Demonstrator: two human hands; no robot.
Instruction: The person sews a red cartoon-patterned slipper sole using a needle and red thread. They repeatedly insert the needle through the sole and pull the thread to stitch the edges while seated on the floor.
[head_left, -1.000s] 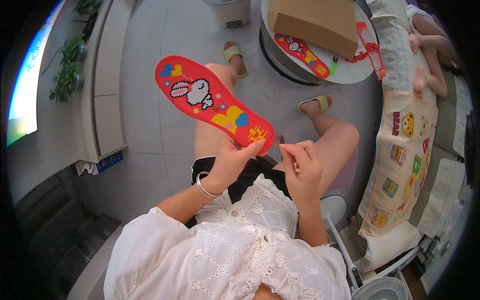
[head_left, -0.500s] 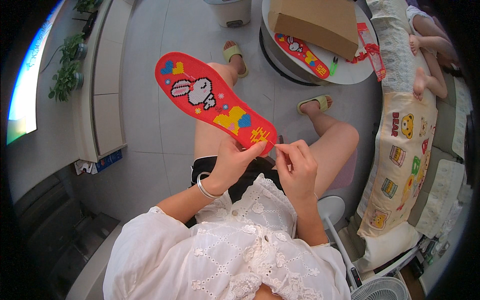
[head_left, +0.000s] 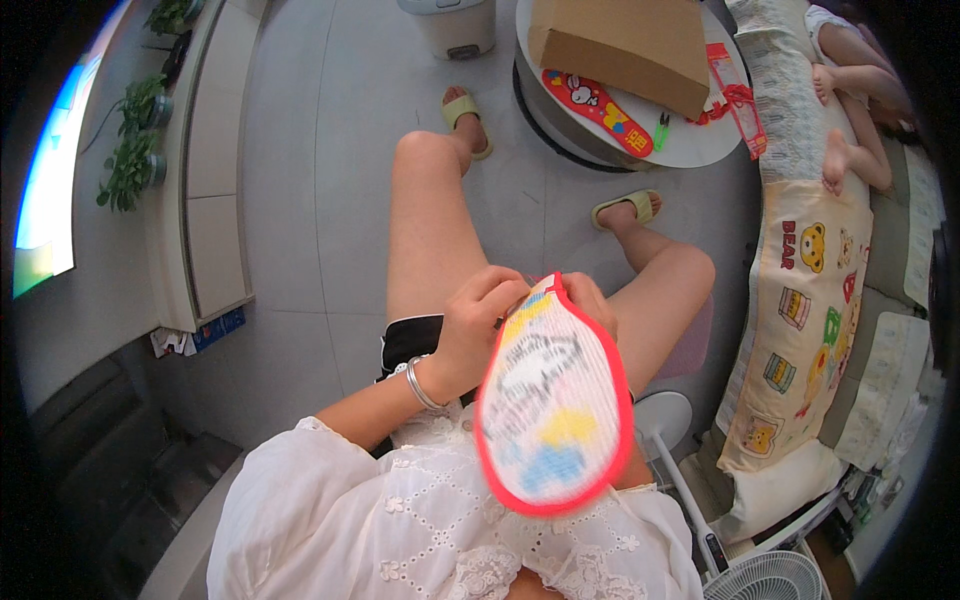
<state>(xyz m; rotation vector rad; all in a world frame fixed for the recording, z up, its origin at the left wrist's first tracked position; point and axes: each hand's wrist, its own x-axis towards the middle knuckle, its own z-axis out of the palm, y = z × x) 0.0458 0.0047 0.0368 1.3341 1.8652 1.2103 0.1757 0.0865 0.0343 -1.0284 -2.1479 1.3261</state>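
Note:
An embroidered shoe insole (head_left: 553, 405) with a red edge is held over my lap, its pale mesh back turned up toward me and blurred. My left hand (head_left: 478, 325) grips its far end, a silver bangle on the wrist. My right hand (head_left: 590, 300) is mostly hidden behind the insole's far tip, fingers against it. Whether it holds anything else I cannot tell.
A round white table (head_left: 690, 150) ahead carries a cardboard box (head_left: 625, 40), a second red insole (head_left: 597, 108) and red scissors (head_left: 735, 95). Another person's legs (head_left: 850, 90) lie on a patterned sofa cover (head_left: 800, 330) to the right. A fan (head_left: 765, 575) stands at lower right.
The insole has been flipped and swung back toward me: before it pointed away with its red rabbit pattern up, now its pale back faces up close to my chest.

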